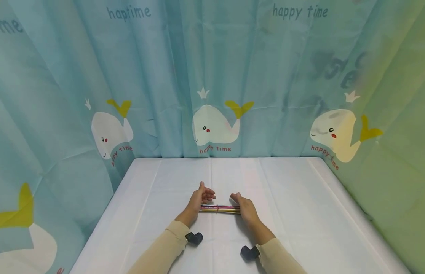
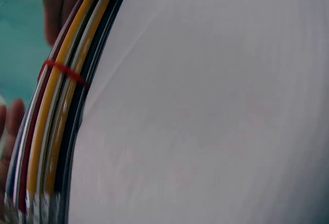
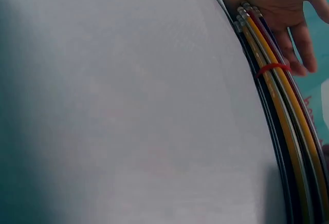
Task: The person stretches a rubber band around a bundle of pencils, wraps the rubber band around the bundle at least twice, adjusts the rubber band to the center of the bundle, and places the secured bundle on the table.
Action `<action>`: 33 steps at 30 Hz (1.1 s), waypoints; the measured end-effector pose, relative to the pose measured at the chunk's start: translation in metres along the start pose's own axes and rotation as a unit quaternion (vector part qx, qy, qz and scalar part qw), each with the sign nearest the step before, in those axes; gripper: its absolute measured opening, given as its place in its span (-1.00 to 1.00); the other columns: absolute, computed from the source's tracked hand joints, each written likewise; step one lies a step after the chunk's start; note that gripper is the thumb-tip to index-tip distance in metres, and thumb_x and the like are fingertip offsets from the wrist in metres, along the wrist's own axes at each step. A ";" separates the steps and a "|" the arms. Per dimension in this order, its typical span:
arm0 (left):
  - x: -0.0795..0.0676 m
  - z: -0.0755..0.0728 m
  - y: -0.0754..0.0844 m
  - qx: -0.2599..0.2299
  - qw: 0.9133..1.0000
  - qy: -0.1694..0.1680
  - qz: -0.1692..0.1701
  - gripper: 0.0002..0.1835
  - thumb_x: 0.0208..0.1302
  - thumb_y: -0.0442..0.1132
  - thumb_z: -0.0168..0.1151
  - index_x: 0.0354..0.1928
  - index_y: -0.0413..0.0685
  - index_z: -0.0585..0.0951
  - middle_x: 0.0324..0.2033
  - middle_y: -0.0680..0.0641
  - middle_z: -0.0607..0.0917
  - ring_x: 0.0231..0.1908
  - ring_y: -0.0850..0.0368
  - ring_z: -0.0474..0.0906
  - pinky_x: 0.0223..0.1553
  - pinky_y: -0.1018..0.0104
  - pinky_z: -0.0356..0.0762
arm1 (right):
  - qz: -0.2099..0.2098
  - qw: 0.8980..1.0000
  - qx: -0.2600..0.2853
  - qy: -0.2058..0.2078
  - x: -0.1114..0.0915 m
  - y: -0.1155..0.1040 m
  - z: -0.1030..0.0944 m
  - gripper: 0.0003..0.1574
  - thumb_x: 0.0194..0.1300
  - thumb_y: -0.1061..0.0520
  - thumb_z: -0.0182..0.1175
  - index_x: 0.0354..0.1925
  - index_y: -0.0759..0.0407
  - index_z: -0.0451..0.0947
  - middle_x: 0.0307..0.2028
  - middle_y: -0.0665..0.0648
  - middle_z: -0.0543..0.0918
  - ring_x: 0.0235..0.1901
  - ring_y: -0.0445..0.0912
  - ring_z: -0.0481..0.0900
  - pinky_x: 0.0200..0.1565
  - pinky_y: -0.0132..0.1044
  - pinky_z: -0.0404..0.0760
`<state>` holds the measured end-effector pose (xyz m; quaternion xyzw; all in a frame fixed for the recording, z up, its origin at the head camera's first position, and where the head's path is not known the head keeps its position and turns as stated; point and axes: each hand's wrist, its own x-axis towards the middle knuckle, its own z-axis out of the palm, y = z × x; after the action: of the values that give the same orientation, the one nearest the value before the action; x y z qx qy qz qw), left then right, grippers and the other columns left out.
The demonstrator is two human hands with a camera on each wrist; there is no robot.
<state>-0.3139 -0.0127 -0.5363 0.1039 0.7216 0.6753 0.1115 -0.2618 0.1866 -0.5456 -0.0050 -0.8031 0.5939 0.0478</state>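
A bundle of pencils (image 1: 226, 209) lies crosswise between my two hands, low over the white table. A red rubber band (image 3: 271, 69) binds it near the middle. Yellow, dark, maroon and silvery pencils (image 2: 49, 126) show in the wrist views, with metal ferrules at the end by my left hand. That left hand (image 1: 199, 201) stands upright at the left end, palm inward, fingers extended and thumb up. Facing it, the right hand (image 1: 248, 210) is at the other end, its palm hidden in the head view and its fingers loosely extended.
The white-covered table (image 1: 294, 205) reaches back to a teal curtain (image 1: 157, 68) printed with whales, which also hangs along both sides. Dark wrist cameras (image 1: 194, 238) sit at the beige sleeves (image 1: 164, 247).
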 end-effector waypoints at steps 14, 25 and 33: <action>-0.001 0.009 0.002 0.117 0.990 0.083 0.004 -0.35 0.35 0.14 -0.33 -0.49 -0.25 0.57 -0.65 -0.01 0.54 -0.62 0.13 0.36 -0.53 0.35 0.31 | -0.118 0.937 -0.306 -0.122 -0.003 -0.001 -0.023 -0.52 0.32 0.02 -0.05 0.11 0.24 0.40 0.11 0.18 0.41 0.17 0.03 0.26 0.14 -0.04 0.17; -0.002 0.031 -0.005 0.380 0.917 0.125 -0.007 -0.41 0.35 0.17 -0.46 -0.64 0.15 0.47 -0.68 0.12 0.45 -0.60 0.16 0.36 -0.51 0.24 0.23 | -0.140 0.798 -0.545 -0.217 -0.033 -0.007 -0.015 -0.24 0.36 -0.07 -0.22 0.33 0.34 -0.15 0.33 0.29 -0.11 0.30 0.12 -0.16 0.20 -0.02 -0.02; 0.004 0.030 -0.009 0.554 0.827 0.065 0.065 -0.49 0.36 0.12 -0.43 -0.43 0.04 0.48 -0.55 0.08 0.35 -0.44 0.09 0.27 -0.41 0.16 0.15 | -0.122 0.796 -0.539 -0.249 -0.047 -0.015 -0.014 -0.06 0.28 -0.33 -0.29 0.35 0.26 -0.20 0.34 0.27 -0.16 0.31 0.14 -0.24 0.18 0.10 -0.10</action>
<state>-0.3086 0.0168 -0.5468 0.1504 0.9718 0.1725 -0.0565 -0.2135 0.1921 -0.5306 0.2162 -0.9713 0.0355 -0.0923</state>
